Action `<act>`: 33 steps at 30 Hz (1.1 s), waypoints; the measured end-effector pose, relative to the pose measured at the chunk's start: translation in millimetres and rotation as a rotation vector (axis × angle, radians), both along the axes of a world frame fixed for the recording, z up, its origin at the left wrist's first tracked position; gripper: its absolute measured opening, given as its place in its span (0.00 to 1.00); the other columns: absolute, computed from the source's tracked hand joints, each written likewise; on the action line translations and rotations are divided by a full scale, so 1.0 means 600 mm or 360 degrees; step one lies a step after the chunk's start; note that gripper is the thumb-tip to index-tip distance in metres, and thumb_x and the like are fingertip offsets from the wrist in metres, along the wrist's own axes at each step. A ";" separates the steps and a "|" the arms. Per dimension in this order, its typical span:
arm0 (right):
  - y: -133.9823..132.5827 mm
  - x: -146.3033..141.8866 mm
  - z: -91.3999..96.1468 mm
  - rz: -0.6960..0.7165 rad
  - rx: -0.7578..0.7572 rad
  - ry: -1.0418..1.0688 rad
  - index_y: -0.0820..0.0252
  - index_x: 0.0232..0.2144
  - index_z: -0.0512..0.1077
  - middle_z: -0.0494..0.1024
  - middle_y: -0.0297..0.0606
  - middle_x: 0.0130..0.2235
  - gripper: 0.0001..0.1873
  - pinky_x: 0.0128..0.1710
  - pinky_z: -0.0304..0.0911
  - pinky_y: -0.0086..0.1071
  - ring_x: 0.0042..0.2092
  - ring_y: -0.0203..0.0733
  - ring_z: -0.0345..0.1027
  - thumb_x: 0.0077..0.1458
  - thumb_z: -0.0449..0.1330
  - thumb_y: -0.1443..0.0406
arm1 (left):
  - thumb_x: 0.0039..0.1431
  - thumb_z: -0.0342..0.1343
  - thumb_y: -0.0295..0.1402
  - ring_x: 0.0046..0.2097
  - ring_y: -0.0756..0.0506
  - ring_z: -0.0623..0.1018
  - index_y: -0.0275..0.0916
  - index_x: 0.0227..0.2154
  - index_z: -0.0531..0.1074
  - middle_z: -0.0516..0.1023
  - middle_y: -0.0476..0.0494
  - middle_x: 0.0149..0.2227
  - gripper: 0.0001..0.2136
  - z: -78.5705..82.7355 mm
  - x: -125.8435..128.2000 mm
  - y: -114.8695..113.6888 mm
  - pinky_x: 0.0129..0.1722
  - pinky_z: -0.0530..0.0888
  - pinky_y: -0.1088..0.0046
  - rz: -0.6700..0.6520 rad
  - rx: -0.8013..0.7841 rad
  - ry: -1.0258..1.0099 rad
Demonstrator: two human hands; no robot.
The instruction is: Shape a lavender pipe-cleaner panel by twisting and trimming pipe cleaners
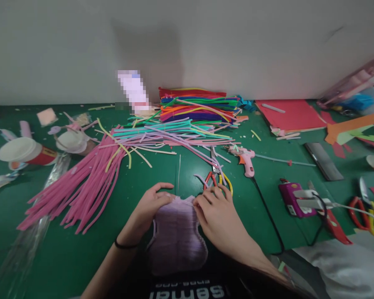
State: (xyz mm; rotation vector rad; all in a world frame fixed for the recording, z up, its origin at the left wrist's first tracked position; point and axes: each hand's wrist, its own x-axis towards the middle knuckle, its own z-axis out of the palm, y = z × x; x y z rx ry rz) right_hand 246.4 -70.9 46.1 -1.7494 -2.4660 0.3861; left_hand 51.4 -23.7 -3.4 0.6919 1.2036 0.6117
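Note:
A lavender panel of pipe cleaners (177, 236), laid side by side and narrower at the middle, rests against my body at the table's near edge. My left hand (148, 207) grips its upper left corner with the thumb, while the index finger stretches above it. At the upper right corner my right hand (216, 211) pinches the panel, its fingers bent over the edge and the fingertips partly hidden. Just beyond the right hand lie scissors with red and yellow handles (230, 182) and loose lavender pipe cleaners (201, 153).
Pink pipe cleaners (81, 178) fan out at left, near paper cups (20, 150). Multicoloured bundles (196, 108) lie along the wall. To the right are a pink glue gun (246, 160) with its black cord, a purple box with plugs (296, 199), a dark phone-like slab (324, 161) and more scissors (364, 207).

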 end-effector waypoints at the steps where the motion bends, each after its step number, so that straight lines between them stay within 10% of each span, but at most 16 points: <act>1: 0.001 0.000 -0.003 0.0002 0.0001 -0.0001 0.58 0.35 0.71 0.75 0.41 0.37 0.07 0.56 0.46 0.50 0.47 0.50 0.62 0.59 0.53 0.68 | 0.43 0.62 0.29 0.28 0.49 0.76 0.36 0.43 0.68 0.79 0.46 0.30 0.21 0.001 0.000 0.002 0.27 0.67 0.77 -0.0002 0.0022 0.0017; 33: 0.015 -0.006 -0.039 -0.0060 0.0120 0.0034 0.56 0.39 0.73 0.74 0.38 0.38 0.13 0.58 0.42 0.48 0.47 0.49 0.58 0.55 0.54 0.74 | 0.54 0.60 0.31 0.41 0.47 0.75 0.38 0.56 0.58 0.73 0.43 0.39 0.27 -0.034 -0.011 -0.002 0.45 0.72 0.68 -0.0130 0.0972 0.0260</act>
